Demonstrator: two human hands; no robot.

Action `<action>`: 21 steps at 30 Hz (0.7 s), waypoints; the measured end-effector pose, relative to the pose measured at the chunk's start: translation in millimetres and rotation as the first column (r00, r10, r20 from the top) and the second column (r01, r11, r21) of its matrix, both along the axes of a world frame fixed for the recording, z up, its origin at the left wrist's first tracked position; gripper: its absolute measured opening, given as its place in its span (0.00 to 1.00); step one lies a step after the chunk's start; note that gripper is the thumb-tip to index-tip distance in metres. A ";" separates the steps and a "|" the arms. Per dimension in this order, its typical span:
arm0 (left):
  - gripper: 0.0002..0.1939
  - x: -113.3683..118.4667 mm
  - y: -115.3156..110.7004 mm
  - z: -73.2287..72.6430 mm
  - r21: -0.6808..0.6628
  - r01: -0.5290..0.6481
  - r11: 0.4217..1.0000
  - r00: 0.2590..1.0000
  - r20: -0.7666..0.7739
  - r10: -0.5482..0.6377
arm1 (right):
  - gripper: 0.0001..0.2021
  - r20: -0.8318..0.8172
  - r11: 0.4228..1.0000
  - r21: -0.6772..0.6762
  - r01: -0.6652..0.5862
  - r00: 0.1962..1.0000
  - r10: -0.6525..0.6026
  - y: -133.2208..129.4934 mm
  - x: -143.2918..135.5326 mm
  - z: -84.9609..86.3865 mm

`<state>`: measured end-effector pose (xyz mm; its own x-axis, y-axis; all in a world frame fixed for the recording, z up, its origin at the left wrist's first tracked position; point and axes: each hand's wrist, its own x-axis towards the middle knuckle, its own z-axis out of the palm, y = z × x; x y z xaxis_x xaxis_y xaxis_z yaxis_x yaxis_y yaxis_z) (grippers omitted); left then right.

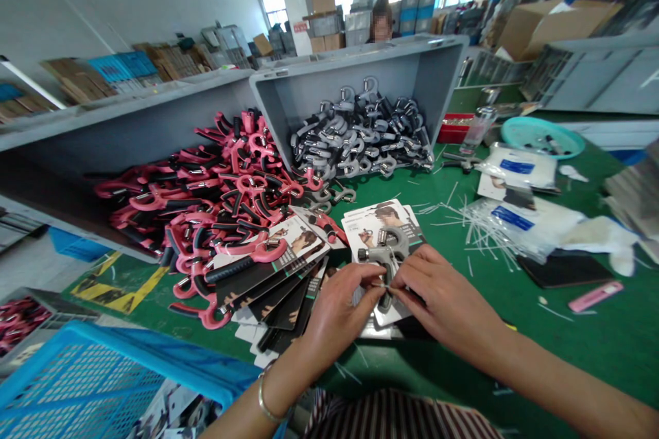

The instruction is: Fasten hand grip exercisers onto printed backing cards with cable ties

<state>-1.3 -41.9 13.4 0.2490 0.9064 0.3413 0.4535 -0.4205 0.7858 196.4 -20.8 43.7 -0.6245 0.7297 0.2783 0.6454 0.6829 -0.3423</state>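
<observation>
A grey hand grip strengthener [395, 244] with a metal spring lies over a printed card [384, 315] in front of me. My left hand [340, 305] pinches at its handle from the left. From the right, my right hand [437, 288] closes its fingertips at the same spot. Between the fingertips shows a thin white strip, apparently a cable tie [384, 286]; its ends are hidden. Behind the grip strengthener is a stack of printed cards [355, 226]. More cards [281, 302], fanned out with black lower parts, lie left of my left hand.
Pink hand grip strengtheners [231, 185] spill from a tipped grey crate [62, 123]; grey ones [360, 137] fill another crate [437, 75]. White cable ties [484, 226], plastic bags [530, 219] and a pink cutter [596, 296] lie right. A blue basket [77, 336] stands lower left. A person [382, 20] is behind.
</observation>
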 end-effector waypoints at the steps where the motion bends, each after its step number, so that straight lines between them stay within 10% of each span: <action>1: 0.13 -0.1 0.2 1.8 0.010 0.020 1.000 0.999 -0.025 -0.020 | 0.08 -0.018 1.000 -0.004 -0.007 1.000 0.007 0.4 -0.2 -0.1; 14: 0.15 -7.5 3.1 30.6 -0.036 0.058 0.998 0.984 -0.167 -0.064 | 0.05 -0.081 0.999 -0.043 0.009 0.997 -0.012 3.6 -5.0 0.1; 21: 0.28 4.9 -19.2 4.2 -0.039 -0.068 0.997 0.986 -0.155 0.062 | 0.02 -0.304 0.985 -0.171 0.002 0.951 -0.054 2.3 2.5 -5.5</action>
